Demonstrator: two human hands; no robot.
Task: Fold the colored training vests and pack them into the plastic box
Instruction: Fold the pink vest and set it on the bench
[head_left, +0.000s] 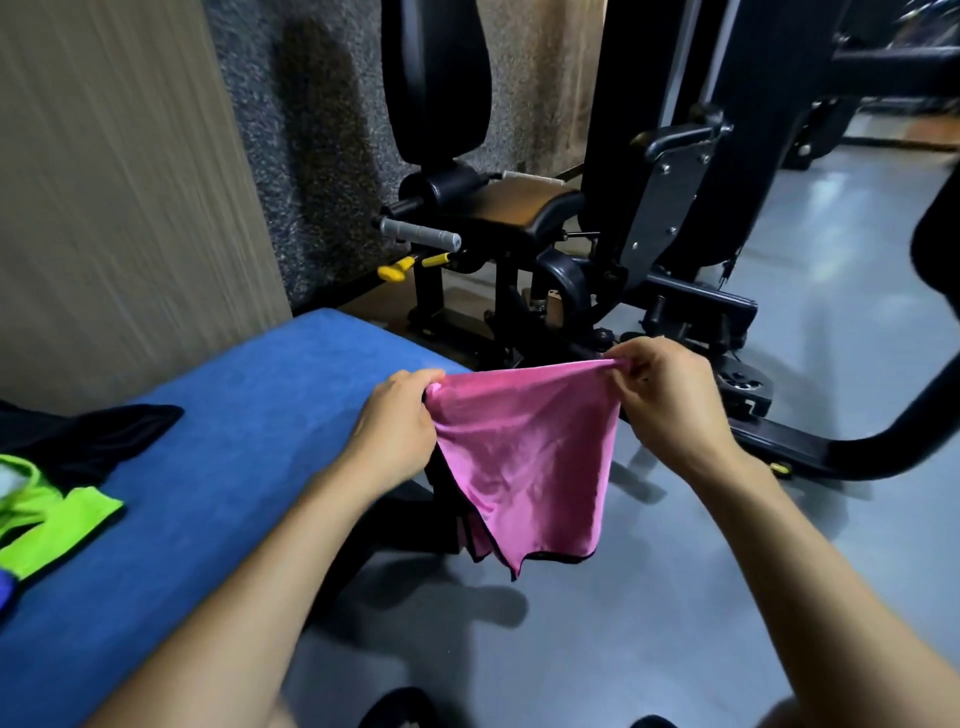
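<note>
We hold the pink vest (524, 457) up over the floor, just right of the blue bench (218, 441), our left hand (400, 426) and right hand (670, 395) each pinching a top corner.

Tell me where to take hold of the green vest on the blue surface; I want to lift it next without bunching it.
Probably by the near corner of the green vest, where a flat flap lies spread on the blue surface. Bring a hand in from the right, over bare blue fabric; its left part runs out of view. Both hands now hold the pink vest.
</note>
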